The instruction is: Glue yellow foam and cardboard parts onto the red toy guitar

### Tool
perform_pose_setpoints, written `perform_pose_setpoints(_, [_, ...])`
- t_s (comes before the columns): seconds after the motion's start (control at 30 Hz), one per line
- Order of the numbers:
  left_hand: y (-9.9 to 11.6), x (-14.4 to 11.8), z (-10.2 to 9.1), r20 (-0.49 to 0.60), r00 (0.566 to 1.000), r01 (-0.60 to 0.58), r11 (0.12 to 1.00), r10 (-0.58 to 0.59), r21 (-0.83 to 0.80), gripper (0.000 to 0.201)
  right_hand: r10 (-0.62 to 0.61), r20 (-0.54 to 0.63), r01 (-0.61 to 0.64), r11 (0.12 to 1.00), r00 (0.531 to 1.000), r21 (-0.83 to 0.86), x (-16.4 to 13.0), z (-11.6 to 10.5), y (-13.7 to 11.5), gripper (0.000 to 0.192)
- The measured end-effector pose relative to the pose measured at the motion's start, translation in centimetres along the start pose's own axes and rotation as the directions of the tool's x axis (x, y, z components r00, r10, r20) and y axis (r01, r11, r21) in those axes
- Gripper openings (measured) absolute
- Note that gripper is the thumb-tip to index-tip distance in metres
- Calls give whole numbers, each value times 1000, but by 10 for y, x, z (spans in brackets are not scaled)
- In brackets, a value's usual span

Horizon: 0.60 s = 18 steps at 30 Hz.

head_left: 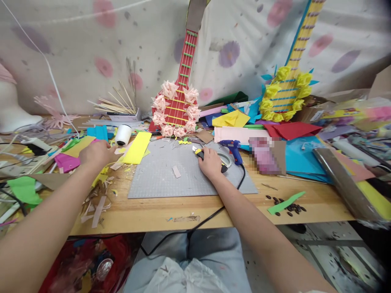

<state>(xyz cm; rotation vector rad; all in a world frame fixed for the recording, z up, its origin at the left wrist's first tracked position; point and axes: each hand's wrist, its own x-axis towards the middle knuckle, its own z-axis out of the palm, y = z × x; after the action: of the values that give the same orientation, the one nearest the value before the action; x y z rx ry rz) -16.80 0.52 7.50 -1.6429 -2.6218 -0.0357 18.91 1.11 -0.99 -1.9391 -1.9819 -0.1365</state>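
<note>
Grey mat (159,179): right hand (211,165) grasping utility knife (199,154), likely tool-handling step; left hand (97,154) beside white cylinder (124,134), grip unclear; next move likely needs care near blade (194,149).

Before me hangs a wrinkled whitish sheet (159,28) printed with pink and purple flowers, brightly lit mid-span and dimmer toward my far right. I sit at a light-brown wooden table (137,219), a pale, dark-flecked floor (255,264) showing below.
</note>
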Motion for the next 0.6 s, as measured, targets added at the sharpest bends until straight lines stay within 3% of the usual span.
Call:
perform_pose_setpoints(0.07, [4, 0, 4, 29, 1000, 8, 1000, -8, 1, 46, 7, 14, -7, 1000, 1000, -6, 0, -1, -1, 30])
perform_pose_setpoints(0.27, [30, 7, 27, 77, 985, -141, 973, 157, -181, 48, 19, 13, -19, 1000, 1000, -5, 0, -1, -1, 32])
perform_pose_setpoints(0.47, [45, 31, 40, 198, 980, 30, 978, 13, -209, 58, 3, -11, -4, 1000, 1000, -10, -1, 1, 0, 32])
perform_pose_setpoints(0.6, [41, 46, 47, 136, 991, 45, 944, 0, -326, 45, 10, -2, -10, 1000, 1000, 4, -1, -1, 0, 32])
